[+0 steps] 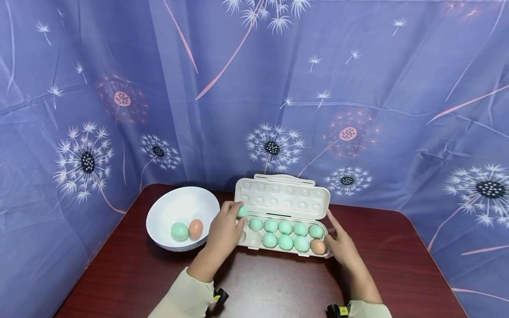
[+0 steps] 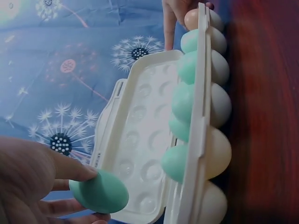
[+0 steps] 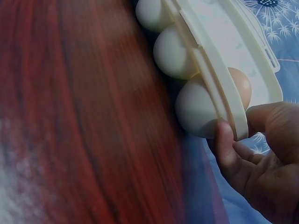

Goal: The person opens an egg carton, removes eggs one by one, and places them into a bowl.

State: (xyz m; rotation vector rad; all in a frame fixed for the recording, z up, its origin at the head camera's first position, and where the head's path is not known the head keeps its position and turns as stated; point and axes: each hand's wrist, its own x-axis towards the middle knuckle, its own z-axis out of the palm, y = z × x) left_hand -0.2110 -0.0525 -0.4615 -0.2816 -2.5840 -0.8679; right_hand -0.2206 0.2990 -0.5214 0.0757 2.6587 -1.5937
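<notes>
Between thumb and fingers my left hand [image 1: 222,232] pinches a green egg [image 2: 105,192], held over the left end of an egg carton [image 2: 201,107]. The carton's lid [image 1: 282,196] stands open, tilted back toward the curtain. Several green eggs [image 1: 285,227] fill most of the cups, with one brown egg [image 1: 317,247] at the front right corner. An empty cup [image 1: 254,239] shows at the front left; my left hand partly hides the cups beside it. My right hand [image 1: 345,251] holds the carton's right end, with fingers on both sides of the rim in the right wrist view.
Left of the carton stands a white bowl [image 1: 159,216] with another green egg [image 1: 180,232] and a brown egg [image 1: 195,229] inside. Both stand on a dark red wooden table [image 1: 278,282]. A blue dandelion-print curtain [image 1: 222,132] hangs behind and along the left side.
</notes>
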